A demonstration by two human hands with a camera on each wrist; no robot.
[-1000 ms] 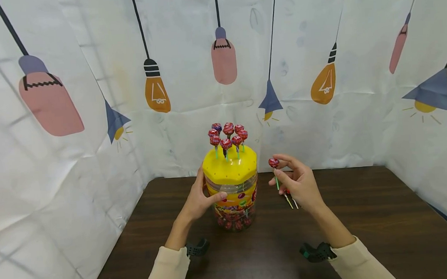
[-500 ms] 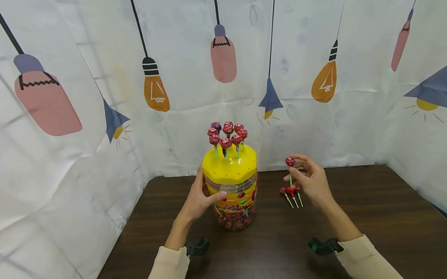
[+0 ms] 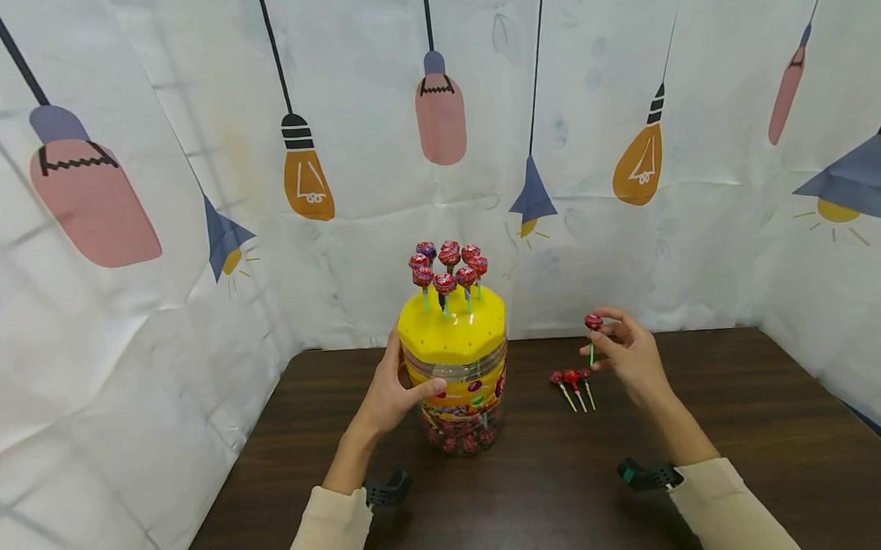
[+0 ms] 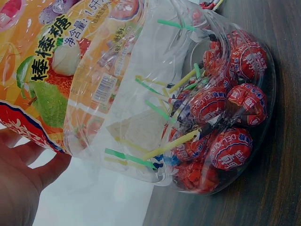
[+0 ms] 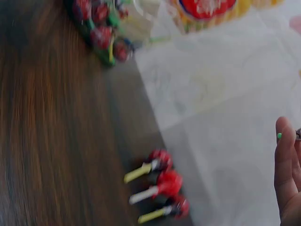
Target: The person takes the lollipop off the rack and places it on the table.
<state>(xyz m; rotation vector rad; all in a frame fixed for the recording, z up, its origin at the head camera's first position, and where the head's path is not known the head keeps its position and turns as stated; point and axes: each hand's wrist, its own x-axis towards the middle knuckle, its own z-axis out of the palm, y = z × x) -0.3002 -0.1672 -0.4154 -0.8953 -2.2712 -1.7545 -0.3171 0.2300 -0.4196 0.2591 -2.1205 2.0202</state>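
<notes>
A clear plastic jar (image 3: 462,422) with a yellow lid (image 3: 453,333) stands upright on the table, wrapped lollipops (image 4: 230,148) inside its base. Several more lollipops (image 3: 444,284) stick up from the lid by their sticks. My left hand (image 3: 389,396) grips the jar's left side, thumb across the label. My right hand (image 3: 631,354) pinches a red-wrapped lollipop (image 3: 593,322) with a green stick, held upright above the table, right of the jar. Three lollipops (image 3: 571,377) lie side by side on the table, just left of and below that hand.
The dark wooden table (image 3: 524,509) ends at a white curtain (image 3: 381,277) printed with hanging lamps, which also runs along both sides. A black band (image 3: 644,475) is worn on each wrist.
My right hand has moved right, away from the jar, carrying the lollipop past the three lying ones, which now show fully. My left hand has stayed on the jar.
</notes>
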